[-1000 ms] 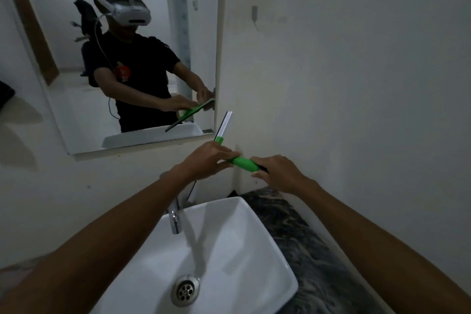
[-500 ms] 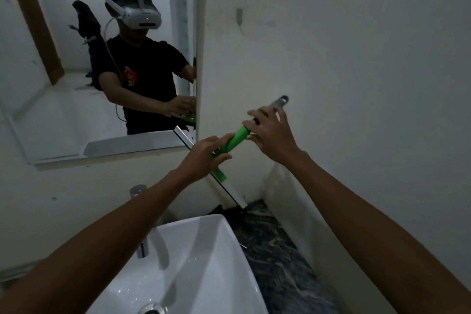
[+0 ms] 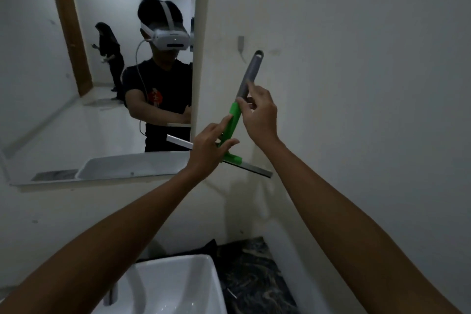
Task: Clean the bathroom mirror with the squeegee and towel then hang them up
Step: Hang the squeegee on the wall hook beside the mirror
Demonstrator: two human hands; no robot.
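I hold a squeegee (image 3: 251,72) upright against the white wall right of the mirror (image 3: 102,84). Its grey handle end with a hanging hole points up, close below a small grey wall hook (image 3: 240,43). The green mid handle and the blade bar sit below, blade roughly level. My right hand (image 3: 258,113) grips the handle where grey meets green. My left hand (image 3: 210,146) pinches the green part just above the blade. No towel shows in view.
A white basin (image 3: 173,285) with a chrome tap (image 3: 112,293) sits below, on a dark marbled counter (image 3: 254,275). The mirror reflects a person wearing a headset and a doorway behind. Bare white wall fills the right side.
Both hands have lifted the squeegee and turned it handle-up, from low over the basin to high on the wall near the hook. The view has tilted upward.
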